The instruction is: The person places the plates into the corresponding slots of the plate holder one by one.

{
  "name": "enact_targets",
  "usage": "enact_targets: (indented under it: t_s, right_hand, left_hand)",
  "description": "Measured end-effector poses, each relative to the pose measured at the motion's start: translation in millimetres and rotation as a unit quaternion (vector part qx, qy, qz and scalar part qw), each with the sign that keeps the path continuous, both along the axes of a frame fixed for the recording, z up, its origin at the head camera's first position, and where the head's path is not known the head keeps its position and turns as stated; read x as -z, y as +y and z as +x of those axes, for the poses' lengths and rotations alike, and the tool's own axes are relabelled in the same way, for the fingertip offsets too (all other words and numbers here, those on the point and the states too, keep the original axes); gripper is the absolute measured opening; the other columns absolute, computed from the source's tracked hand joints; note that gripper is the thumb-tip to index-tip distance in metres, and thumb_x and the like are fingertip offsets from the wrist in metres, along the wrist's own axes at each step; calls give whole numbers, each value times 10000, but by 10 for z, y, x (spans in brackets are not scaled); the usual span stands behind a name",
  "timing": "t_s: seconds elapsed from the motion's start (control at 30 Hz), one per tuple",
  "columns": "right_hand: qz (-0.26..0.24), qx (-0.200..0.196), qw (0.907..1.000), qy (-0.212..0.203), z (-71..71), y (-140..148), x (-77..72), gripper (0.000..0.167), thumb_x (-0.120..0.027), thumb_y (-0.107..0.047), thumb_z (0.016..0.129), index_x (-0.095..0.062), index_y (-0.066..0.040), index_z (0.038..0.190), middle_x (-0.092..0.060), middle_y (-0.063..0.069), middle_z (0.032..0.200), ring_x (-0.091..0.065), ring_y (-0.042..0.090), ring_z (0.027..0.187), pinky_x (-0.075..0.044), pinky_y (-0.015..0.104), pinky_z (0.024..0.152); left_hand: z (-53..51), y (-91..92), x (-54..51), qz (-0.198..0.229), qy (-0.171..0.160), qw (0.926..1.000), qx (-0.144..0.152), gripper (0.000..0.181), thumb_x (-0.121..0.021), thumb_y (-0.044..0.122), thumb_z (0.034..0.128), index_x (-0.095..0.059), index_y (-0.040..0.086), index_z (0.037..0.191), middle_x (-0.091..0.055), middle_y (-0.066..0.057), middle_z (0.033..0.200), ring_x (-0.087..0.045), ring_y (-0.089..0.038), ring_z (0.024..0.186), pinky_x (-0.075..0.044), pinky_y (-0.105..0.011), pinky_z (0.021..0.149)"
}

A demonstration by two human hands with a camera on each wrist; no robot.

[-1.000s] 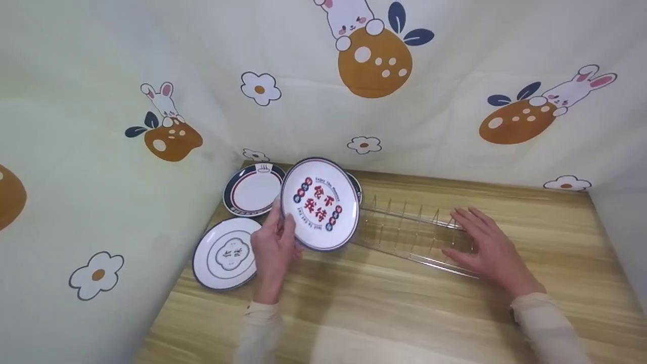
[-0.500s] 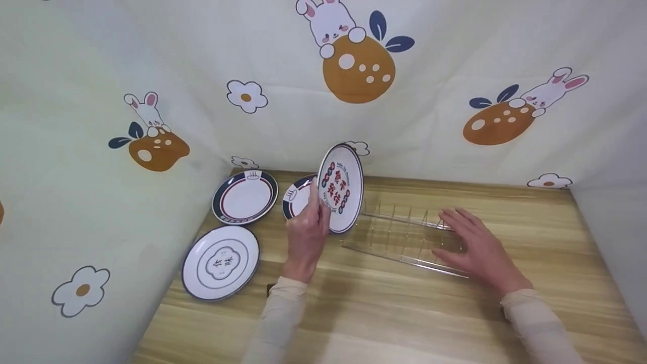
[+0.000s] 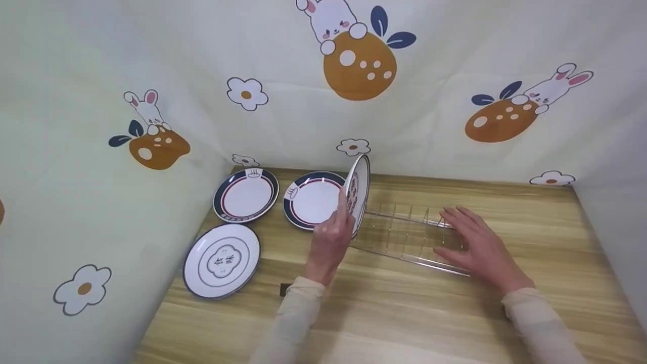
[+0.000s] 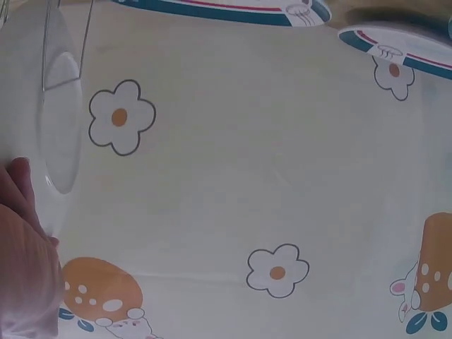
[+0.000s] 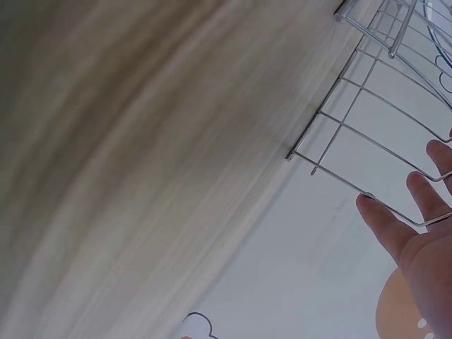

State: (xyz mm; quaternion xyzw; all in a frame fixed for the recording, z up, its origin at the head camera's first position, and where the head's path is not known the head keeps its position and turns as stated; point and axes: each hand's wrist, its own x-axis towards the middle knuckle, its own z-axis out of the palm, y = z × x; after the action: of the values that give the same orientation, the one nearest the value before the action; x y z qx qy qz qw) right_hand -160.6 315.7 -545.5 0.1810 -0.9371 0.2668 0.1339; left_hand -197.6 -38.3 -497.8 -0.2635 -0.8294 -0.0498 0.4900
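Left grip (image 3: 331, 240): fingers bent about the edge of a white printed plate (image 3: 360, 187), which is firmly pinched. The plate is held nearly on edge at the left end of a wire rack (image 3: 437, 265), its face turned toward the rack and seen as a narrow ellipse. A smooth, glossy surface is noted, with a thin dark rim and red characters on the inner side; in the left wrist view the plain back is shown with a raised foot ring, crossed by thin wires. Whether the lower rim is borne by the rack cannot be told.

Right grip (image 3: 480, 253): fingers spread and extended, tips touching the wire at the rack's right end; nothing is clasped. The rack is formed of slender, shiny metal rods, with upright dividers set between two long rails.

On the table (image 3: 404, 313), finished in streaked wood grain, two round plates with broad dark rims (image 3: 246, 195) are laid face up, the right one partly covered by the held plate. Nearer the person, a pale plate with a lobed central motif (image 3: 221, 261) is laid flat. Softly creased, printed cloth (image 3: 424, 146) is hung behind.
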Motion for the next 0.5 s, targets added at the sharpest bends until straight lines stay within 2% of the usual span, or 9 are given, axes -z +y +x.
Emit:
enact_targets:
  t_s: [0.1,0.2,0.33,0.4,0.5]
  right_hand:
    - [28,-38,10000,-20,-8,-9,8,866,-812,-569,846,-485,-207,1561,-452,28,1600,-308,297,1511,-363,667,1108]
    - [37,-49,10000,-21,-10,-8,12,867,-814,-565,846,-484,-206,1563,-449,32,1602,-308,299,1511,-365,674,1104]
    - [-11,-26,10000,-4,-9,6,7,864,-826,-553,839,-492,-205,1557,-446,19,1604,-311,294,1509,-361,675,1103]
    - [-30,-13,10000,7,-10,9,5,861,-828,-552,838,-498,-203,1553,-448,12,1603,-314,292,1507,-364,677,1099]
    - [-27,-1,10000,42,-9,7,2,857,-827,-556,836,-506,-201,1547,-456,10,1597,-320,285,1505,-369,670,1100]
  left_hand:
    - [19,0,102,-20,-41,10000,-72,360,-489,29,1018,-591,-119,1330,-734,-167,1046,-652,-145,577,-522,-241,426]
    - [33,0,166,322,-219,9992,81,414,-568,38,989,-554,-123,1370,-735,-146,892,-647,-145,552,-531,-237,434]
    - [41,4,183,344,-335,9988,116,474,-630,10,949,-533,-121,1395,-743,-173,1026,-675,-154,592,-546,-236,457]
    - [48,6,183,340,-405,9985,167,480,-627,-7,952,-522,-125,1405,-734,-193,1111,-698,-160,632,-552,-230,469]
    - [65,2,198,519,-590,9963,335,479,-615,-14,972,-505,-120,1426,-730,-206,1146,-734,-178,716,-567,-225,497]
